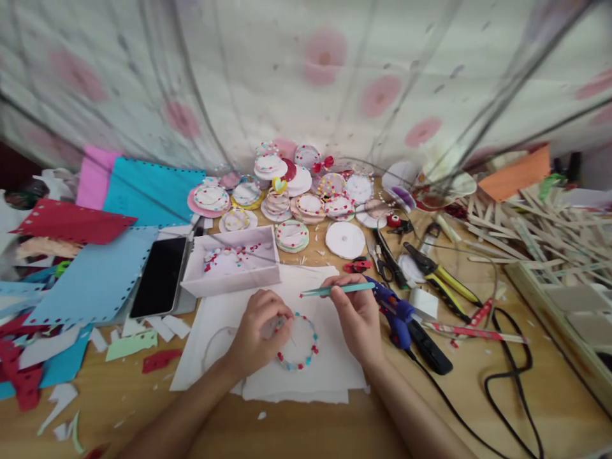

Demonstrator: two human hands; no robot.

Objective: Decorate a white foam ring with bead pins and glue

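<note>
A small bead ring (314,349) lies on white paper (335,376) on a wooden table (268,430), between two bare hands. It is a thin, roughly round loop strung with tiny red, turquoise and pale or clear beads; red ones show most plainly at its three and six o'clock. All clock positions are taken from this ring.

The left hand (262,328) reaches in from eight o'clock, thumb and fingertips pinching the ring at its upper-left edge; the exact grip is partly hidden by the fingers. The right hand (357,312), toward two o'clock, grasps teal tweezers (354,288) between thumb and fingers. Their tip points left, above the ring's twelve o'clock, with a tiny red bead (301,296) at the end.

At ten to eleven o'clock, an open white box (234,282) contains more red and pale beads. Farther out at ten is a black phone (159,275), with coloured paper sheets (98,274) beyond. Bead-trimmed round discs (291,235) crowd the table around twelve. Between two and three lie a blue glue gun (398,313), yellow-and-black pliers (442,280) and, farther off, a heap of wooden sticks (530,239). A black cable (517,376) curls between three and four.
</note>
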